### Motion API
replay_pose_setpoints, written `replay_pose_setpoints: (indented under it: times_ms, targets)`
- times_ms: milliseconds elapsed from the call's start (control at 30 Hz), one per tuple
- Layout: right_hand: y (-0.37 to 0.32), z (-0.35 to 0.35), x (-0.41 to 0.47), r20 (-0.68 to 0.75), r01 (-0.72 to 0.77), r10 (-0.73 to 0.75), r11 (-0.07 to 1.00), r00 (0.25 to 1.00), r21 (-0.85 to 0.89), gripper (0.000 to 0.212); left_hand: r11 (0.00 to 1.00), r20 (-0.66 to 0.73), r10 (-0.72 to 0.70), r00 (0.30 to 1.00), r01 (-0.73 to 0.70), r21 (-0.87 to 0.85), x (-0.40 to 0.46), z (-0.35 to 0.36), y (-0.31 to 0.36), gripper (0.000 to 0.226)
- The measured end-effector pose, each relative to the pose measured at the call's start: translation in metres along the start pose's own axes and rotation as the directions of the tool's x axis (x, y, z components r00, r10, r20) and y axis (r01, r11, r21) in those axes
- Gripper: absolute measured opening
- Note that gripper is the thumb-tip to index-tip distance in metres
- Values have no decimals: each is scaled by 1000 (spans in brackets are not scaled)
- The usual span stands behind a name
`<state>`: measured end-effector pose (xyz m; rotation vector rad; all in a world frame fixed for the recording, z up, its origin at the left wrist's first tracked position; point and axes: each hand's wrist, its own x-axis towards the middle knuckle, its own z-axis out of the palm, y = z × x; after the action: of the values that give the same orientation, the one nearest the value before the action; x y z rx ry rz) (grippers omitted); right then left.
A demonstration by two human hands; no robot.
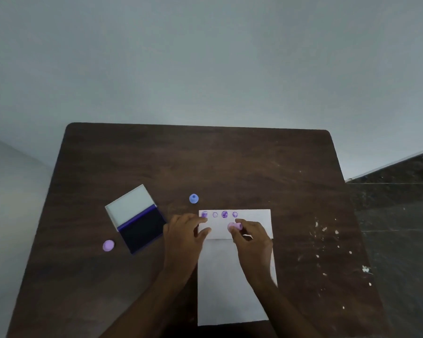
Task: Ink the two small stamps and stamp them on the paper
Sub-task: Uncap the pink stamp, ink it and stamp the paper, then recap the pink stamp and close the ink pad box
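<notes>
Right hand [250, 236] pinches pink stamp [235, 226] over paper [232, 289], below row of four purple prints [219, 214]. Left hand [183, 231] relaxed, fingers flat, pressing paper's left edge. Blue stamp [193, 198] just beyond paper; open ink pad [142, 226] left of left hand; pink cap [108, 245] further left.

Dark brown wooden table [205, 162], rounded far corners, white flecks scattered on right part. Behind table: plain pale grey-blue wall [205, 57], evenly and dimly lit. Right of table: dark tiled floor [396, 215], light baseboard [391, 164] along wall's foot.
</notes>
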<state>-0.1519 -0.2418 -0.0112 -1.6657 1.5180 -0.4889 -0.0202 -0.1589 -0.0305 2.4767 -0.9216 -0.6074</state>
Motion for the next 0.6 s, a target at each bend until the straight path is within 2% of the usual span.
replay_pose_setpoints:
  times_ms: [133,200,333,433,600]
  targets:
    - [-19,14,-8,197,-110,76,980,977,167,16,980,-100,-146,984,131,-148,-27,-24,-40,27]
    - [-31,21,-13,281,-190,105,936,954,295,22,964,-135,-192,972,162,-210,-36,-32,-63,25]
    - [-55,40,-31,427,-330,136,845,894,420,16,953,-246,-242,939,181,-245,-52,-50,-105,22]
    - [-65,54,-43,520,-455,192,773,832,443,14,944,-295,-304,906,245,-221,-58,-57,-132,25]
    - [-74,75,-66,650,-589,257,723,715,362,19,889,-287,-430,856,347,-298,-58,-63,-170,40]
